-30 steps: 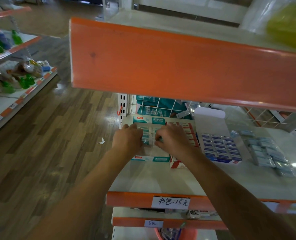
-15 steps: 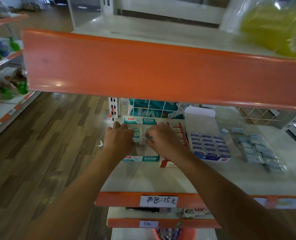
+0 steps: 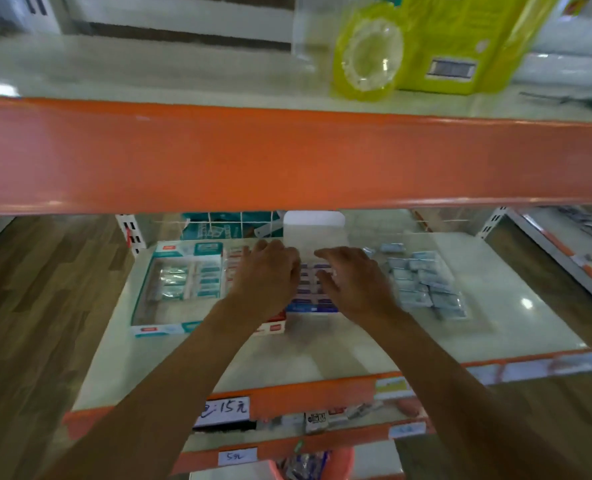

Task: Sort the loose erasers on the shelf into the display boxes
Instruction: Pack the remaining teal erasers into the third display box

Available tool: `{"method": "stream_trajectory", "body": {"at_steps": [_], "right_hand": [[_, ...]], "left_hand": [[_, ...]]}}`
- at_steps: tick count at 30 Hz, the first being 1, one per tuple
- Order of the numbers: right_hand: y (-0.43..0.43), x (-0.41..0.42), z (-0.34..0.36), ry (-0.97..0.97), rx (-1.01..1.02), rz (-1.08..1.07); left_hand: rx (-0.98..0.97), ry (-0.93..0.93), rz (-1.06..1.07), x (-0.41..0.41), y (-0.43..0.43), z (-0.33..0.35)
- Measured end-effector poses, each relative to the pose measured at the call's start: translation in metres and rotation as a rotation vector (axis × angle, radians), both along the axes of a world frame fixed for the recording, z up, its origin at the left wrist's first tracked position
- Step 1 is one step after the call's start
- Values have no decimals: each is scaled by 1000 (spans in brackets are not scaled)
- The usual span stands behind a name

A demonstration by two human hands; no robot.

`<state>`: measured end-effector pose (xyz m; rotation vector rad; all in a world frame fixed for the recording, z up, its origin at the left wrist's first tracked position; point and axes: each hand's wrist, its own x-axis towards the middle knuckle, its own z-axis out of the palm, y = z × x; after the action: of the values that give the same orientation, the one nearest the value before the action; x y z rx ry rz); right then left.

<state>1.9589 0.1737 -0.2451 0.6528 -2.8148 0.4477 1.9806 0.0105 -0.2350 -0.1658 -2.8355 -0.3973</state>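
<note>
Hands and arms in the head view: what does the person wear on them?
The left hand and right hand have no gloves. The left forearm and right forearm are bare, no sleeve in view. No watch, ring or bracelet shows, though the picture is blurred.

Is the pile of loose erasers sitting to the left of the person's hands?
No, the loose erasers lie on the shelf just to the right of the right hand.

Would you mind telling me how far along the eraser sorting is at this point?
Done: the teal-and-white cardboard display box holds rows of wrapped erasers, though its near part looks bare. In hand: the left hand and right hand are over the blue display box, neither plainly holding an eraser. Left: the pile of loose pale-blue wrapped erasers on the white shelf to its right.
</note>
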Motion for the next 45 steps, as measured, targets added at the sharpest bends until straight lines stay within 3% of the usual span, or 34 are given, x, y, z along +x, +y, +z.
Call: {"method": "stream_trajectory", "body": {"at_steps": [10,21,32,38,45], "right_hand": [[132,-11,0,-53,49,-204],[195,-23,-31,-75,50,-186],[197,-43,-30,15,101,-104],[198,-52,-28,-4,22,-45],[195,-54,-22,58,-38,-19]], "left_hand": [[24,-41,-201,-29,123,6],[-47,-196,-302,-47,187,-25],[-72,-267,-169,-43,203,-33],[-12,-332,-101,-39,210,-26],[19,-206,-58,-26,205,-4]]}}
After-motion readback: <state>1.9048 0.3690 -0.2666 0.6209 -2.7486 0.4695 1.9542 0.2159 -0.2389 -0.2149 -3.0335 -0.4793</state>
